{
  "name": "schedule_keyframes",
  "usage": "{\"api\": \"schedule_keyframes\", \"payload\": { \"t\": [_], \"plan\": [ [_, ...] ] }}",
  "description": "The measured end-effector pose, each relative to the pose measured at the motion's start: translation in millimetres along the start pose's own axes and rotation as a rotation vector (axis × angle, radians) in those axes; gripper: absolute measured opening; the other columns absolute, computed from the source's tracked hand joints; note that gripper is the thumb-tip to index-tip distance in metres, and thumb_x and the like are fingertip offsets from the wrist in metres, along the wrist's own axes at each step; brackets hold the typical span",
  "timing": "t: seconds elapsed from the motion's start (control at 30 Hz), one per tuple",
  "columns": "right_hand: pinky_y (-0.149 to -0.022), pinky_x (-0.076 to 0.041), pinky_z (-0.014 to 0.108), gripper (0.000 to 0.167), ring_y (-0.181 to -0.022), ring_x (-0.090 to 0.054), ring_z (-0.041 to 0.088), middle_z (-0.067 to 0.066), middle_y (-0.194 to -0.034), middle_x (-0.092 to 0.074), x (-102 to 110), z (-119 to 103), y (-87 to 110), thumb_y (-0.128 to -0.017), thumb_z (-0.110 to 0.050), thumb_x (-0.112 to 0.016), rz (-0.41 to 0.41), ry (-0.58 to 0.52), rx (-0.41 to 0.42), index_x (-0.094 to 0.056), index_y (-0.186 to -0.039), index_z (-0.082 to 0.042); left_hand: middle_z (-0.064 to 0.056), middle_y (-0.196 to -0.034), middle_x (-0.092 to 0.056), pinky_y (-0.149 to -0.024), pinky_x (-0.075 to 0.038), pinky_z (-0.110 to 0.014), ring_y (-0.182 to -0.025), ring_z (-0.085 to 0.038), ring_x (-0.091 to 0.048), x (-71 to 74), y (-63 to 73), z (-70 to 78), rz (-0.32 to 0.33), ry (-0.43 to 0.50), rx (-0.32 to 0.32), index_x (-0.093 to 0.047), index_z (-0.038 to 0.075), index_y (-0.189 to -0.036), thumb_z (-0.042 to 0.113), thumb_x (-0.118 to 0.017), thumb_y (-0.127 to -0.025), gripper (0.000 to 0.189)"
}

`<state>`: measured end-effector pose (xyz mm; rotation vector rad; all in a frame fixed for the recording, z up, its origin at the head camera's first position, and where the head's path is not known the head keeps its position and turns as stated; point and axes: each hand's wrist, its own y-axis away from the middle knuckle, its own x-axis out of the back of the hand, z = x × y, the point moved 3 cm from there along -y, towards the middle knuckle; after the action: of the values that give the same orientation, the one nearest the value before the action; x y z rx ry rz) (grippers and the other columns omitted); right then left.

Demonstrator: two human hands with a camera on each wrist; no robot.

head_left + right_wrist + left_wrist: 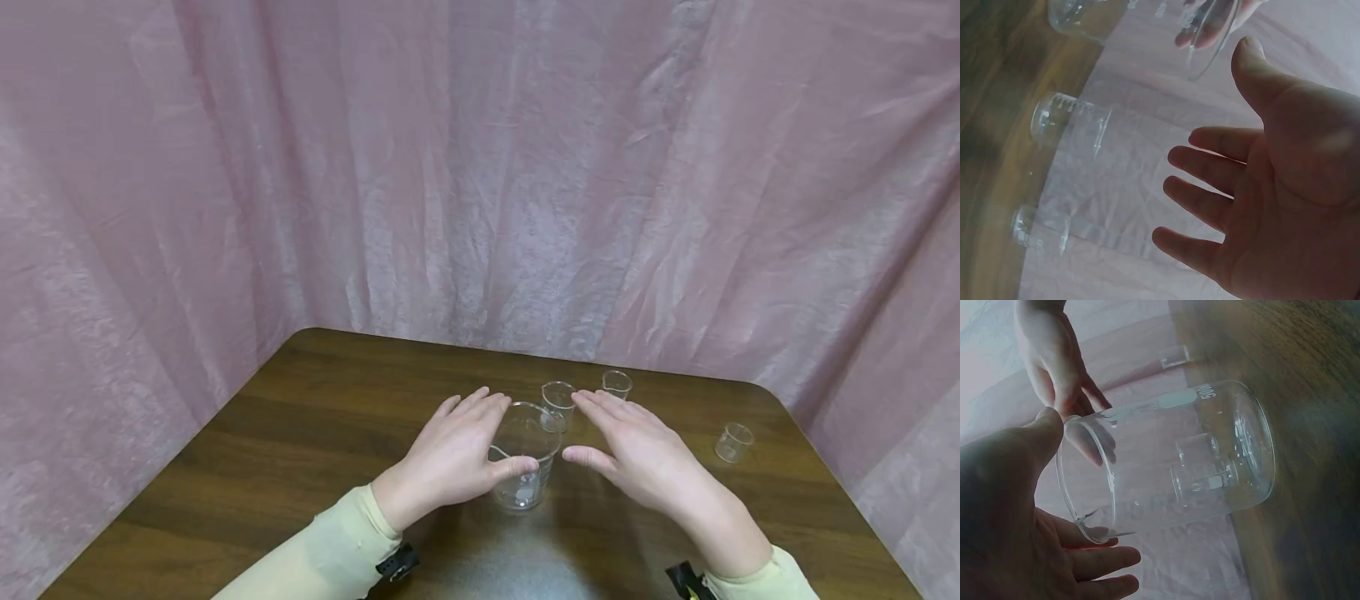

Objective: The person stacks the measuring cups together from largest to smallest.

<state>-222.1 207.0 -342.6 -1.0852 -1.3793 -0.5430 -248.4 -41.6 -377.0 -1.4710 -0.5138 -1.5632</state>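
Observation:
A large clear glass beaker (525, 493) stands upright on the wooden table, its rim at the top and white markings on its side. My left hand (457, 454) is at the beaker's left, fingers extended and thumb in front of it near the rim. In the left wrist view, the thumb and fingers spread around the beaker's rim (1110, 481); whether they touch the glass I cannot tell. On the other side, my right hand (645, 454) hovers with fingers extended and thumb apart, holding nothing. A mid-sized beaker (558, 398) stands just behind the large one.
A smaller beaker (617, 383) stands farther back, beyond the right fingertips. Another small beaker (733, 443) stands toward the right side of the brown table (300, 433). Pink curtains (480, 183) hang behind the table and along its sides.

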Motion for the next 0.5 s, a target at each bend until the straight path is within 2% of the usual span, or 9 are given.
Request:
{"api": "schedule_keyframes", "payload": {
  "t": [0.27,0.5],
  "plan": [
    [-0.121,-0.039,0.067,0.077,-0.151,-0.049,0.047,0.022,-0.161,-0.056,-9,13,-13.3,-0.105,-0.052,-0.072,0.030,-0.025,-0.041,-0.055,-0.160,-0.002,-0.007,-0.168,-0.051,-0.127,-0.033,-0.061,-0.160,-0.032,-0.041,-2.0,-0.8,0.3,-0.002,-0.002,-0.010,-0.050,0.007,-0.164,0.083,-0.059,-0.098,0.101],
    [-0.121,-0.039,0.067,0.070,-0.151,-0.048,0.047,0.023,-0.161,-0.056,-14,21,-24.4,-0.108,-0.044,-0.072,0.046,-0.029,-0.064,-0.054,-0.160,-0.001,-0.007,-0.165,-0.055,-0.126,-0.035,-0.060,-0.158,-0.031,-0.043,-2.4,-1.1,0.3,0.014,0.001,-0.019,-0.054,0.006,-0.162,0.081,-0.061,-0.098,0.098]
  ]
}}
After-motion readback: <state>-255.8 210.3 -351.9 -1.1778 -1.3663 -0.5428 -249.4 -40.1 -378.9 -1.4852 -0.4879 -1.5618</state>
